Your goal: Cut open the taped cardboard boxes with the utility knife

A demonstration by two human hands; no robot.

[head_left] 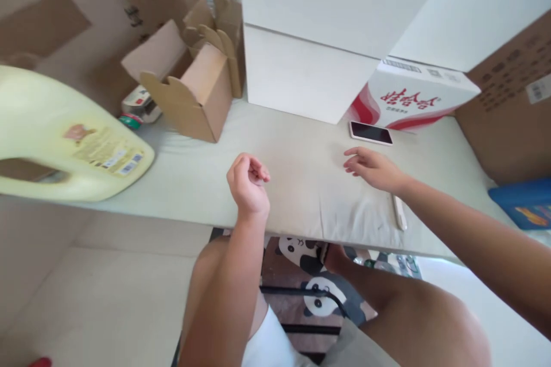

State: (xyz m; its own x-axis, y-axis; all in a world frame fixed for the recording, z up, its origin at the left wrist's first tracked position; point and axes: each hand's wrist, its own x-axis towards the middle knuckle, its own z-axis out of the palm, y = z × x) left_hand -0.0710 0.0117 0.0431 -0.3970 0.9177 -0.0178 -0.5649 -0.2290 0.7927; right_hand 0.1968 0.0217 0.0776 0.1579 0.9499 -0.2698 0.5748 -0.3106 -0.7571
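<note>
My left hand (248, 184) is raised over the middle of the cloth-covered table (293, 166), near its front edge. Its fingers are curled in toward the palm, and nothing shows in them. My right hand (371, 168) hovers over the table farther right, fingers stretched to the left and slightly apart, holding nothing. Just behind it lies a smartphone (371, 132) with a dark screen and a pale edge. A slim white stick-shaped thing (399, 213) lies under my right wrist, partly covered by it.
At the left stand a large pale yellow jug (107, 137), an open cardboard box (210, 103) and a bottle lying on its side (141, 104). White panels (297, 69) rise at the back. A red-and-white carton (413, 94) and a blue container (523, 202) are at the right.
</note>
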